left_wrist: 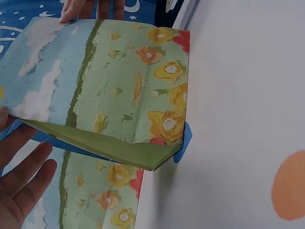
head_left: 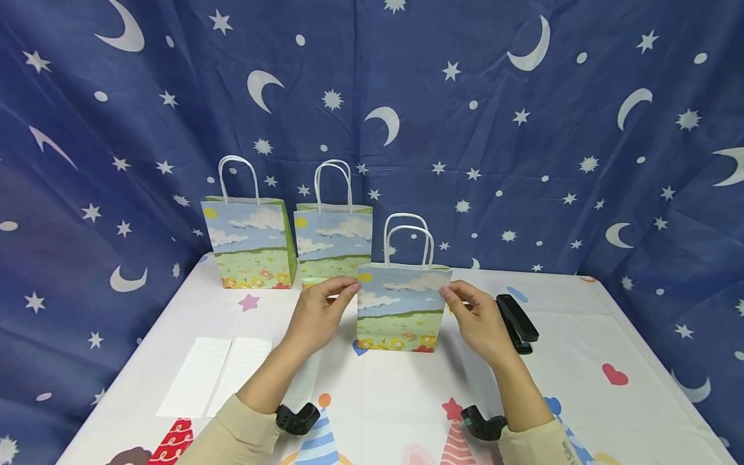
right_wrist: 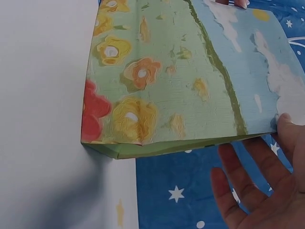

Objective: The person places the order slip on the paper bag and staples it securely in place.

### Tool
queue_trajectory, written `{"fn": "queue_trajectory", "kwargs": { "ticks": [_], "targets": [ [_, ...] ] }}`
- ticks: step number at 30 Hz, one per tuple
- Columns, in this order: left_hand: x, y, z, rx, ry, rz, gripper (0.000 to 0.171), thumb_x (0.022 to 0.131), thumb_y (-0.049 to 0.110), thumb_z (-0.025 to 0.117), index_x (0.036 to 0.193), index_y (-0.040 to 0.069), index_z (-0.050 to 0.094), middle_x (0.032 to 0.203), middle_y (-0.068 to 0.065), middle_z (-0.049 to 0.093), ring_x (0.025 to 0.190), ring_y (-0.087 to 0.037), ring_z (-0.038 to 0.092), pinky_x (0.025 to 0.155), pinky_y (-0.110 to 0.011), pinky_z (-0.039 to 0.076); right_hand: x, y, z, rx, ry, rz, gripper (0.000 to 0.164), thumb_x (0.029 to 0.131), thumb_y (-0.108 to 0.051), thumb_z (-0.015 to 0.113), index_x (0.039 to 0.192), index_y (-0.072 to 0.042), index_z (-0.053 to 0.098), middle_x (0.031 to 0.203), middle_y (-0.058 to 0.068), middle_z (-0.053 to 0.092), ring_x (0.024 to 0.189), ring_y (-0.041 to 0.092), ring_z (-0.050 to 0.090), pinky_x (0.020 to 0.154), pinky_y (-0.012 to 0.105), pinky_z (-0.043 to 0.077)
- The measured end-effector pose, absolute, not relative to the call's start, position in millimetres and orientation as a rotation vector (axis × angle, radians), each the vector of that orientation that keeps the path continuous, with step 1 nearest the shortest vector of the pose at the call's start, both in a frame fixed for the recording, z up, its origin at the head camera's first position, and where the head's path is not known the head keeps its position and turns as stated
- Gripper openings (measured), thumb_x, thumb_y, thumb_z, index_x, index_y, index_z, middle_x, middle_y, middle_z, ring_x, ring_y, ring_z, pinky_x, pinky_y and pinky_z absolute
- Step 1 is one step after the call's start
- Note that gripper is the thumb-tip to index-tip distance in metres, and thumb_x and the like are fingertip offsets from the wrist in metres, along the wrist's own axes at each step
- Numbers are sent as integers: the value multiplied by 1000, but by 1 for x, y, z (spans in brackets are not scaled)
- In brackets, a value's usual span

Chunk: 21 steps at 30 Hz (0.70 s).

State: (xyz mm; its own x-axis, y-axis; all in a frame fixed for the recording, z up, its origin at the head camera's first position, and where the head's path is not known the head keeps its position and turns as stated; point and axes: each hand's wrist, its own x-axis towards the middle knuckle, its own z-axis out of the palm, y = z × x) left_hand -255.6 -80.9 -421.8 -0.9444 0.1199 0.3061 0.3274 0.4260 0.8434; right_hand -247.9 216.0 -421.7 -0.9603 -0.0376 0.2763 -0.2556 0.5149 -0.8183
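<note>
A small paper gift bag printed with a sky and flower meadow is in front of me, its two white handles up. My left hand pinches its upper left edge between thumb and fingers. On the opposite side, my right hand pinches the upper right edge, thumb on the printed front. The right wrist view shows that thumb on the bag and the other fingers spread behind its side. From the left wrist, the bag's green side panel appears folded slightly inward.
Two matching gift bags, one far left and one in the middle, stand at the back near the starry curtain. White paper sheets lie at front left, one partly behind my left forearm. A black stapler lies beside my right hand.
</note>
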Motion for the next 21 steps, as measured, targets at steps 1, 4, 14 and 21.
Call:
{"fn": "queue_trajectory", "kwargs": {
  "ticks": [1,4,14,21],
  "targets": [
    [-256,-80,-421,-397,-2483,-1534,25,104,33,64,120,20,77,118,0,78,117,-23,72,95,-42,60,-247,217,-421,248,-2530,1427,24,107,-31,60,110,-13,75,108,7,77,109,24,67,90,41,53],
    [-255,-78,-417,-417,-2508,-1533,27,105,33,63,124,19,75,120,0,77,120,-24,70,97,-42,59,-246,219,-419,243,-2518,1438,23,107,-31,60,111,-13,74,108,7,77,110,24,67,91,42,53],
    [-253,-98,-406,-533,-2723,-1416,45,104,48,61,143,26,60,143,3,64,131,-24,62,103,-47,55,-246,216,-420,233,-2506,1473,21,107,-29,60,109,-14,73,105,7,76,107,22,65,90,38,51],
    [-248,-132,-403,-586,-3094,-958,50,97,38,74,141,19,61,142,-5,62,128,-31,61,100,-55,53,-245,217,-420,253,-2497,1499,19,107,-28,60,108,-13,73,105,7,76,110,25,66,90,38,50]
  ]
}}
